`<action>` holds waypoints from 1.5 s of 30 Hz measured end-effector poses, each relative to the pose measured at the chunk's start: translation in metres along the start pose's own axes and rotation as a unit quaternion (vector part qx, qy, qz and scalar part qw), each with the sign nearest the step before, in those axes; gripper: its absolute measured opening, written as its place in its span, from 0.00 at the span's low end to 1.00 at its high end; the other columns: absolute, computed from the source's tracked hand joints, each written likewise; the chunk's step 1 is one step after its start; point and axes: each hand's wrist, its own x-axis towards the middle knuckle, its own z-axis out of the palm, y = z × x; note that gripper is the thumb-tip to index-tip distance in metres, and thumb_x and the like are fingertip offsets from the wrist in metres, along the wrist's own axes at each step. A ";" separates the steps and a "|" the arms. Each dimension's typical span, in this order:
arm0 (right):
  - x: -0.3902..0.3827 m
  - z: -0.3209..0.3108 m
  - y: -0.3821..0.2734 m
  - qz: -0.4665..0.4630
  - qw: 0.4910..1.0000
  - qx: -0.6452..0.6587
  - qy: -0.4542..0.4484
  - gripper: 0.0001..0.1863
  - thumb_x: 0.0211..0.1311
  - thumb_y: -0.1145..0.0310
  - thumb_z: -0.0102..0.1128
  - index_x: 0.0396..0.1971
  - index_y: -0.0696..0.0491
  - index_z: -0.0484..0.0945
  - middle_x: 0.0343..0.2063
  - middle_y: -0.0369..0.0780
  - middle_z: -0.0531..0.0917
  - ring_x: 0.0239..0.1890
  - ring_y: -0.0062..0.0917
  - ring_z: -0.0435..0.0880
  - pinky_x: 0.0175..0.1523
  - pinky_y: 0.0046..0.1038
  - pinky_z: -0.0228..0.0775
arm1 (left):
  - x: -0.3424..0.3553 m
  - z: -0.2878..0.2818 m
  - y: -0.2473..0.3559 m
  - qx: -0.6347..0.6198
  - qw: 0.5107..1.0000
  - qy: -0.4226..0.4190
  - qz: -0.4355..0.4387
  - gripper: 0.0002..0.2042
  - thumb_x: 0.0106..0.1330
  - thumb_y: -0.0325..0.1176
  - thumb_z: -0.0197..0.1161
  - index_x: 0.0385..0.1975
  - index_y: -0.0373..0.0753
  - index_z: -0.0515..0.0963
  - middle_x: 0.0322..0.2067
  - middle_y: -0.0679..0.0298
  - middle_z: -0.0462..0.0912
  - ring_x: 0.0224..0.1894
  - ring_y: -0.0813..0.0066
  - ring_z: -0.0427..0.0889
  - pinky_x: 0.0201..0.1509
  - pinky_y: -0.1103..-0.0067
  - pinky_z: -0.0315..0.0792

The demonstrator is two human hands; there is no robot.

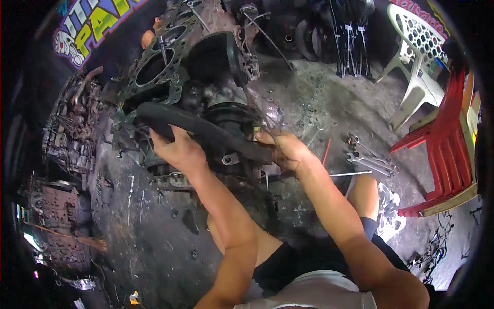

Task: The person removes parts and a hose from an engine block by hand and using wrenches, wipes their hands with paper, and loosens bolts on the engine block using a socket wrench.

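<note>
Both my hands hold a thick black curved piece [198, 125], hose-like in shape, across the front of an engine block [177, 85]. My left hand [181, 152] is closed round its left part from below, with the fingers partly hidden behind it. At its right end, my right hand [288, 150] grips it with curled fingers. A small yellowish spot shows by the right fingertips; I cannot make out what it is. Behind the black piece lies a dark round pulley [226, 114]. The engine's top shows large round cylinder bores [156, 67].
Several wrenches [378, 164] and a thin red rod [326, 151] lie on the floor at right. Beyond them stand a red chair [446, 149] and a white chair [419, 56]. More engine parts [72, 126] line the left. Another person's hand [148, 39] shows behind the engine.
</note>
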 end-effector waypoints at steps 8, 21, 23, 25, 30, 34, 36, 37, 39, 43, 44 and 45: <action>-0.009 0.029 0.006 -0.118 0.990 -0.012 0.077 0.16 0.52 0.67 0.67 0.38 0.58 0.76 0.32 0.37 0.80 0.32 0.23 0.79 0.34 0.26 0.73 | -0.001 -0.007 -0.007 -0.078 0.996 -0.029 -0.025 0.08 0.64 0.23 0.52 0.42 0.30 0.71 0.34 0.64 0.76 0.33 0.77 0.75 0.37 0.80 0.73; -0.004 -0.005 0.030 -0.076 0.989 0.127 -0.016 0.11 0.58 0.67 0.61 0.37 0.55 0.75 0.34 0.35 0.80 0.36 0.21 0.81 0.43 0.24 0.77 | -0.003 -0.005 -0.002 -0.127 0.990 -0.048 -0.048 0.10 0.63 0.23 0.54 0.43 0.32 0.71 0.30 0.64 0.76 0.25 0.81 0.73 0.25 0.84 0.68; -0.005 -0.001 0.030 -0.083 0.991 0.097 -0.035 0.14 0.58 0.62 0.61 0.40 0.55 0.75 0.39 0.36 0.80 0.42 0.22 0.80 0.50 0.28 0.73 | -0.002 -0.002 -0.001 -0.138 0.989 -0.035 -0.042 0.10 0.63 0.23 0.54 0.43 0.32 0.71 0.29 0.65 0.76 0.24 0.81 0.72 0.24 0.84 0.67; -0.008 -0.004 0.024 -0.073 0.992 0.095 -0.047 0.16 0.59 0.60 0.60 0.41 0.56 0.75 0.40 0.37 0.80 0.43 0.23 0.79 0.51 0.28 0.71 | -0.004 -0.001 0.007 -0.115 0.992 -0.018 -0.054 0.10 0.62 0.23 0.54 0.43 0.32 0.70 0.28 0.65 0.75 0.22 0.82 0.70 0.23 0.84 0.65; -0.005 -0.007 0.017 -0.056 0.997 0.059 0.000 0.19 0.58 0.55 0.60 0.39 0.56 0.77 0.40 0.36 0.80 0.42 0.23 0.77 0.43 0.23 0.68 | -0.006 0.003 0.006 -0.107 0.993 -0.031 -0.044 0.10 0.62 0.22 0.53 0.43 0.32 0.70 0.27 0.65 0.75 0.22 0.82 0.70 0.23 0.84 0.65; -0.013 0.031 0.016 -0.042 0.992 0.045 0.114 0.24 0.48 0.52 0.69 0.40 0.53 0.78 0.30 0.35 0.80 0.19 0.17 0.68 0.25 0.23 0.59 | -0.002 -0.008 -0.009 -0.138 0.988 -0.070 -0.024 0.11 0.61 0.21 0.52 0.43 0.32 0.69 0.26 0.65 0.74 0.21 0.81 0.70 0.22 0.83 0.66; -0.014 0.032 0.013 -0.090 0.990 0.062 0.089 0.24 0.48 0.51 0.69 0.41 0.51 0.78 0.32 0.35 0.79 0.17 0.15 0.62 0.22 0.21 0.53 | -0.003 -0.001 0.001 -0.123 0.990 -0.062 -0.024 0.11 0.62 0.22 0.53 0.44 0.31 0.69 0.26 0.65 0.75 0.21 0.80 0.71 0.22 0.83 0.67; -0.022 0.026 0.006 -0.059 0.993 0.000 0.106 0.24 0.48 0.51 0.69 0.40 0.51 0.78 0.32 0.34 0.79 0.19 0.15 0.64 0.24 0.21 0.54 | -0.003 0.001 0.004 -0.106 0.993 -0.054 -0.024 0.11 0.62 0.23 0.53 0.44 0.31 0.69 0.26 0.64 0.75 0.22 0.80 0.72 0.22 0.83 0.67; -0.011 0.017 0.010 -0.052 0.996 0.010 0.067 0.20 0.53 0.53 0.66 0.40 0.51 0.78 0.31 0.32 0.79 0.20 0.15 0.66 0.25 0.20 0.55 | -0.004 0.002 0.005 -0.091 0.995 -0.039 -0.024 0.11 0.62 0.24 0.54 0.44 0.31 0.69 0.27 0.64 0.75 0.23 0.79 0.72 0.23 0.83 0.68; -0.005 -0.005 0.011 -0.011 0.997 0.008 0.081 0.12 0.61 0.61 0.58 0.39 0.53 0.78 0.31 0.32 0.79 0.23 0.15 0.69 0.26 0.20 0.58 | -0.001 0.002 0.001 -0.069 0.997 -0.015 -0.028 0.12 0.63 0.26 0.55 0.45 0.30 0.70 0.32 0.62 0.76 0.29 0.77 0.75 0.29 0.82 0.71; -0.003 -0.003 0.009 -0.011 0.997 0.011 0.080 0.12 0.61 0.61 0.58 0.39 0.53 0.78 0.31 0.32 0.79 0.23 0.15 0.69 0.26 0.20 0.58 | 0.000 0.002 0.001 -0.069 0.997 -0.020 -0.026 0.12 0.63 0.26 0.55 0.45 0.30 0.70 0.33 0.62 0.76 0.30 0.77 0.75 0.31 0.81 0.71; -0.003 -0.001 0.008 -0.040 0.997 0.002 0.066 0.13 0.59 0.61 0.60 0.39 0.53 0.78 0.31 0.33 0.80 0.26 0.17 0.72 0.29 0.22 0.62 | 0.000 0.002 0.001 -0.068 0.997 -0.022 -0.025 0.12 0.63 0.26 0.55 0.45 0.30 0.70 0.33 0.62 0.76 0.30 0.77 0.75 0.31 0.81 0.71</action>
